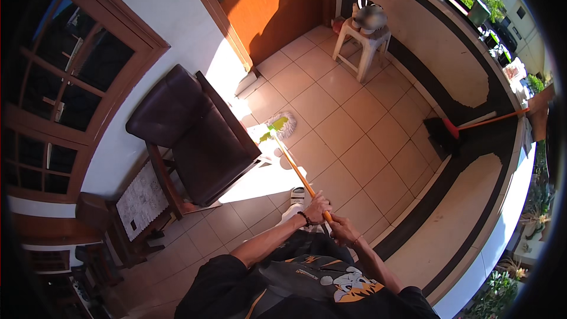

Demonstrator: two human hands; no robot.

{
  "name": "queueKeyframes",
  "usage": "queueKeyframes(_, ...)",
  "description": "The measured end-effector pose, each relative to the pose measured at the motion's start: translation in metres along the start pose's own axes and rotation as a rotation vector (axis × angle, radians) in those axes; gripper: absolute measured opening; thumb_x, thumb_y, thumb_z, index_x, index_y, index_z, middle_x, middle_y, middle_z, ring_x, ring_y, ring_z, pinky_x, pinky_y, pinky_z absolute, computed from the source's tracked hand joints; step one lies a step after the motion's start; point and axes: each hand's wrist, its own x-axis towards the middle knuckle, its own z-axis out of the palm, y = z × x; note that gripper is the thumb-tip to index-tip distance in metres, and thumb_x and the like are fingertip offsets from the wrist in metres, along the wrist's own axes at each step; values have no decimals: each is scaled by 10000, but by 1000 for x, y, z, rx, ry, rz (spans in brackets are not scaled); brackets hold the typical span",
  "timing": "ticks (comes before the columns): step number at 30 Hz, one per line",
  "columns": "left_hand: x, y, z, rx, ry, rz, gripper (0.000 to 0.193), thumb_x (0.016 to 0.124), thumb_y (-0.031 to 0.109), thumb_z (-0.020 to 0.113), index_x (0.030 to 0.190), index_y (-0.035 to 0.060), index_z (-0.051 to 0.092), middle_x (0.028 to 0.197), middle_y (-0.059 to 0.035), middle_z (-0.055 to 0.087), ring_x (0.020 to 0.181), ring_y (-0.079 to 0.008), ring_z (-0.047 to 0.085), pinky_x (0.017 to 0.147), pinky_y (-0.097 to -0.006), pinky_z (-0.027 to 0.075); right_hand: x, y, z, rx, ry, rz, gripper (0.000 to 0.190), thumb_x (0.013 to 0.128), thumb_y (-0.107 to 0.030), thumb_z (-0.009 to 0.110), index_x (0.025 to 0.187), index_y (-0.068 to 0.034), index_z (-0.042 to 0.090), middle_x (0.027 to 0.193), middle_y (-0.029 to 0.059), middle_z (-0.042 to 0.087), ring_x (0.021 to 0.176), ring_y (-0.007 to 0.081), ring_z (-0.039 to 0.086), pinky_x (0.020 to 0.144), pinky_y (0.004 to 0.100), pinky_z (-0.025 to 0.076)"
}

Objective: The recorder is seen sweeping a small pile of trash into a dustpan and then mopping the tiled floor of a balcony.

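Both my hands grip the orange handle of a mop (292, 163). My left hand (317, 209) is closed around the shaft, farther along it, with a dark beaded bracelet at the wrist. Nearer the handle's end, close to my body, my right hand (344, 229) holds on, a thin bracelet on that wrist. The mop's green head with a grey-white fringe (288, 126) rests on the tiled floor (339, 126), at the edge of a sunlit patch and just off the front of a dark brown padded armchair (208, 155).
A plastic stool (365, 46) bearing pots stands by the low wall. A black-bristled broom (443, 130) and a dustpan lean at that wall. On the left are a small table with a lace cloth (144, 201) and a window (75, 66); a wooden door (274, 4) is at the top.
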Motion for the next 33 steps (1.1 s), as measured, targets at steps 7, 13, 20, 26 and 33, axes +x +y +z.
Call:
queueKeyframes(7, 12, -59, -39, 339, 88, -431, 116, 712, 223, 596, 719, 111, 626, 965, -91, 515, 1046, -260, 434, 980, -567, 171, 118, -10, 20, -46, 41, -245, 433, 889, -241, 441, 1311, -164, 380, 582, -5, 415, 426, 77, 379, 350, 227, 343)
queueKeyframes(13, -1, 18, -19, -15, -117, -191, 123, 565, 48, 609, 683, 70, 587, 762, -132, 505, 843, -316, 460, 736, -388, 375, 3, 8, -4, 104, -87, -58, 403, 900, -257, 428, 1291, -166, 388, 644, 9, 467, 411, 102, 450, 357, 220, 377)
queueKeyframes(20, -17, 33, 25, -12, -163, -31, 61, 587, 104, 602, 601, 90, 545, 652, -88, 529, 718, -270, 506, 699, -362, 368, -12, 43, -10, 467, -219, 152, 425, 913, -186, 391, 1329, -255, 339, 664, 9, 429, 407, 63, 377, 303, 159, 295)
queueKeyframes(26, -6, -24, -29, 221, 88, -739, 167, 744, 217, 598, 860, 100, 571, 1274, -232, 307, 1232, -393, 260, 894, -648, 264, 106, 14, 22, 740, -282, 0, 400, 914, -147, 407, 1309, -194, 369, 697, 32, 461, 415, 54, 340, 316, 144, 273)
queueKeyframes(33, 3, -23, -34, 243, -258, -556, 274, 695, 246, 634, 941, 130, 597, 1232, -317, 306, 1056, -545, 349, 847, -597, 352, 75, 21, 15, 853, -182, -63, 419, 907, -116, 442, 1317, -126, 359, 691, 50, 485, 445, 57, 335, 348, 149, 280)
